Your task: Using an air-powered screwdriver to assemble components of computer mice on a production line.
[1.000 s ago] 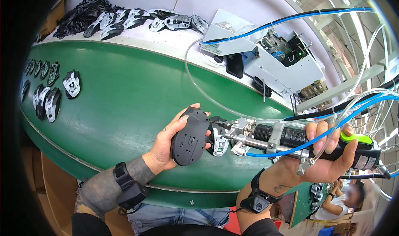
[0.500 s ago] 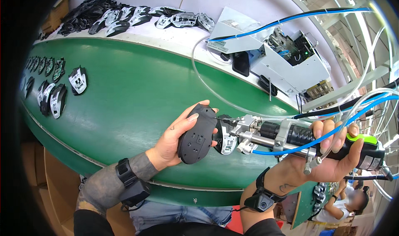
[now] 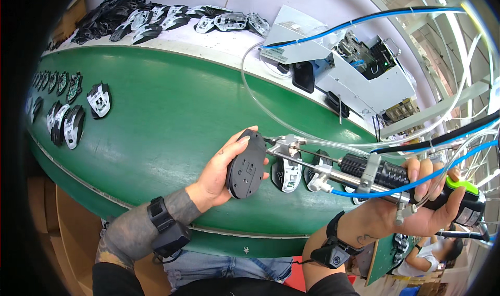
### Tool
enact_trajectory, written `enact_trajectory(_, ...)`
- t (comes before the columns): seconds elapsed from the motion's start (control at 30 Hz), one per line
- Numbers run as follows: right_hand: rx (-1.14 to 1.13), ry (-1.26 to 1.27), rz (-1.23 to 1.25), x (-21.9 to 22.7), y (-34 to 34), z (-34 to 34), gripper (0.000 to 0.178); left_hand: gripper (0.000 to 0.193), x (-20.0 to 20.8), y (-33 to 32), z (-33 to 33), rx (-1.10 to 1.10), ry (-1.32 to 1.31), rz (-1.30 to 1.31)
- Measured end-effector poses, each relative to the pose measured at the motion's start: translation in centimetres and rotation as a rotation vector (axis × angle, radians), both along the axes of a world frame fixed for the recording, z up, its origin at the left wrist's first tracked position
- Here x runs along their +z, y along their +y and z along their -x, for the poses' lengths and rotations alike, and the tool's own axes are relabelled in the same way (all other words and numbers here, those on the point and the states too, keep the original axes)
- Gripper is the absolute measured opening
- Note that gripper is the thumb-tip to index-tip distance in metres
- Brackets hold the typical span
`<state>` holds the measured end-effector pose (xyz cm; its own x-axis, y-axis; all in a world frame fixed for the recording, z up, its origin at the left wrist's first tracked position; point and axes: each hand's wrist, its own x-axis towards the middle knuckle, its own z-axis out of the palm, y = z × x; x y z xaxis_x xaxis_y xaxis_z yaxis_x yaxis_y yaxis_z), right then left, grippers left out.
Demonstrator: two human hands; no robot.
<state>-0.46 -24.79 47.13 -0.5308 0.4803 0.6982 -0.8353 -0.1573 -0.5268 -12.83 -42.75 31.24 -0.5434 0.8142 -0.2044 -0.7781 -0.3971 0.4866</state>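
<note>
My left hand holds a black computer mouse, its underside with screw holes facing me. Wrapped around a black electric screwdriver with a bright green lever, my right hand keeps the tool lying nearly level. Its metal feed nozzle sits against or just beside the mouse's upper right edge; contact is hard to tell. A thin bit shows between the nozzle and the screwdriver's body. Behind and below the tool, a black-and-white mouse shell and another shell lie on the green bench.
Blue and clear hoses trail from the tool to the right. A white screw feeder machine stands at the back right. More mouse shells and circuit boards line the left. Another person sits at the lower right.
The screwdriver body has slid back to the right, baring its thin bit. Its nozzle has shifted left and up, the mouse has turned slightly, and more shells show behind the tool.
</note>
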Motion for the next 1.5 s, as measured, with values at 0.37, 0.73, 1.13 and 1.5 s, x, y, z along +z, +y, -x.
enact_trajectory(0.37, -0.003, -0.063, -0.038, -0.4, -0.8, 1.2, 0.027, 0.050, 1.3, -0.2, -0.8, -0.101, 0.036, -0.025)
enact_trajectory(0.73, -0.033, -0.061, -0.014, 0.4, -1.1, 0.8, 0.027, 0.056, 0.0, -0.1, 1.8, 0.175, 0.116, 0.280)
enact_trajectory(1.13, 0.037, -0.062, -0.016, 1.3, -1.3, 0.0, 0.028, 0.055, 0.2, -0.8, 2.5, 0.186, 0.038, 0.117)
enact_trajectory(1.5, -0.074, -0.157, 0.014, 3.2, -1.4, -2.3, 0.034, 0.059, 1.1, -0.7, 2.2, 0.305, 0.053, 0.225)
